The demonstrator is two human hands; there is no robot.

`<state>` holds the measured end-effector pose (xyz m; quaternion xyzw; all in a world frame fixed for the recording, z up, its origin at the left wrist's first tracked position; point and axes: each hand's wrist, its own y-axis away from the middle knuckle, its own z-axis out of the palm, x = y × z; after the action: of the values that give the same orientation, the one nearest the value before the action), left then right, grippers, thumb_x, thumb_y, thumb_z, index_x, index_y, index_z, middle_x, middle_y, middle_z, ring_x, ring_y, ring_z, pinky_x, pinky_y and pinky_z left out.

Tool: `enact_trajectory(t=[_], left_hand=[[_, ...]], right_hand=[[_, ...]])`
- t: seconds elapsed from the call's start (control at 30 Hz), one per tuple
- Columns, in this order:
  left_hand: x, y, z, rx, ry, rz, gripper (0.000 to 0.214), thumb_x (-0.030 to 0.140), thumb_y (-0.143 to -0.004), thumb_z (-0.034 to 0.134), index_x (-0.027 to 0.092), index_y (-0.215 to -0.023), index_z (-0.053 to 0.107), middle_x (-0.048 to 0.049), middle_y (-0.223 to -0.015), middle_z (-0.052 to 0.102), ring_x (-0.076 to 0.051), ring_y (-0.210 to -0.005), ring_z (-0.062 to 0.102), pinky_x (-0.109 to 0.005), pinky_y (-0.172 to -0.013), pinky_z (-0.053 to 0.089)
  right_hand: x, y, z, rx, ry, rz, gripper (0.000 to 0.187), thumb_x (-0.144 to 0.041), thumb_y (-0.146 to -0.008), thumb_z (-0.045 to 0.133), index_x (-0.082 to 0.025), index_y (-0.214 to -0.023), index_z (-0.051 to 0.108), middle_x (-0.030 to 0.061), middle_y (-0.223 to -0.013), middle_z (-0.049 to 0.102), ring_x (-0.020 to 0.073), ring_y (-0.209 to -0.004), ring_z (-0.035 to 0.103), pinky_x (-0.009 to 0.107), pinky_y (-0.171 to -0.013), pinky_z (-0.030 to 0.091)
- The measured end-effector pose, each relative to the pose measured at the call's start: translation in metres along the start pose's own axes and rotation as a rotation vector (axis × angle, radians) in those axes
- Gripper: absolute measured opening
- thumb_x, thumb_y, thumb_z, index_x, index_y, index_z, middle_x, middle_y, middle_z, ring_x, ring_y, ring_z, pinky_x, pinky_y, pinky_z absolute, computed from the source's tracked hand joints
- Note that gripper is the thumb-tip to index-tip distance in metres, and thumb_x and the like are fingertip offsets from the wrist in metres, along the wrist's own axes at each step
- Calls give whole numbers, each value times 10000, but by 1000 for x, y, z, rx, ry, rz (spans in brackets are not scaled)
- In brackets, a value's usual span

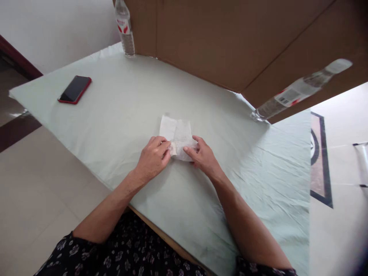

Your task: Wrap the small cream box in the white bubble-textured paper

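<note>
A translucent white wrapping sheet point(176, 128), creased and folded toward me, lies in the middle of the table. Whether it is plastic or thin paper I cannot tell. My left hand point(154, 155) is closed at its near left edge, thumb and fingers pinched together. Beside those fingertips a small cream-coloured piece point(173, 148) shows within the folds; its kind is unclear. At the right edge, my right hand point(205, 156) grips the sheet, thumb on top and index finger along the far side. Its other fingers are partly hidden beneath.
A pale green cloth covers the table point(120, 103). A phone with a red case point(75, 89) lies at the left. Behind stands a large cardboard panel point(201, 42), with one clear bottle point(125, 32) at its left and another bottle point(296, 94) at its right.
</note>
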<state>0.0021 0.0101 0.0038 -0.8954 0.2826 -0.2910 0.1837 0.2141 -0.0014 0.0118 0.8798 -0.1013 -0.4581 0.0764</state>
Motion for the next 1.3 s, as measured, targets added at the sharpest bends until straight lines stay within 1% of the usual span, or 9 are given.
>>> enact_trajectory(t=[0.1,0.2,0.33,0.57,0.67,0.87,1.07,1.17,1.3], left_hand=[[1,0,0,0,-23,7,191,101,-899,551,156,-990,709,-92,-990,702,-227,-924,625,-341,-816,550],[0,-2,0,-3,-58,19,165,114,-896,571,160,-960,716,-84,-973,711,-228,-898,627,-348,-810,548],[0,-4,-1,-11,-96,21,144,128,-892,591,165,-947,719,-87,-985,716,-227,-880,633,-354,-798,550],[5,-5,-1,-95,-118,-48,146,112,-889,578,175,-924,705,-86,-1017,700,-214,-899,650,-311,-725,538],[5,-6,0,-120,-97,-68,150,116,-902,563,173,-936,697,-84,-1015,698,-204,-898,652,-293,-704,528],[1,-7,-1,-141,30,-93,151,111,-902,551,175,-968,671,-79,-1011,691,-191,-921,657,-290,-771,547],[-1,-4,3,-74,194,-166,387,110,-827,568,143,-1208,624,-84,-1017,684,-180,-847,641,-307,-775,553],[-3,-1,6,7,330,-212,466,121,-794,568,123,-1259,597,-75,-1010,688,-129,-708,583,-282,-723,543],[-2,1,5,32,520,-311,450,153,-792,569,154,-1241,591,-57,-1016,693,-96,-640,539,-243,-634,512]], right_hand=[[-5,-5,7,-4,-124,42,892,-538,-807,679,-132,-1542,379,195,-1203,691,259,-770,700,328,-481,535],[-6,-8,14,46,-154,-5,936,-533,-783,694,-104,-1544,357,187,-1153,702,290,-847,704,392,-608,593],[-8,-11,25,110,-138,-107,859,-404,-780,654,-106,-1531,361,59,-852,703,251,-728,656,449,-743,580],[-28,-3,32,149,-171,-168,804,-367,-812,627,-129,-1528,350,-65,-638,550,169,-569,501,342,-609,480],[-35,-4,36,133,-213,-176,816,-378,-819,614,-112,-1537,335,-84,-624,514,158,-569,496,326,-597,473],[-41,-6,40,132,-238,-183,805,-387,-821,628,-86,-1523,375,-10,-746,676,179,-698,635,343,-701,527],[-39,10,30,-30,-281,-185,731,-421,-920,519,-93,-1547,333,113,-1050,775,173,-690,676,353,-701,557],[-33,17,28,-85,-172,-284,655,-308,-917,474,-101,-1527,354,163,-1230,741,188,-787,692,380,-761,570],[-31,22,29,-91,127,-453,677,-224,-896,486,-151,-1550,326,156,-1339,698,218,-852,705,393,-754,563]])
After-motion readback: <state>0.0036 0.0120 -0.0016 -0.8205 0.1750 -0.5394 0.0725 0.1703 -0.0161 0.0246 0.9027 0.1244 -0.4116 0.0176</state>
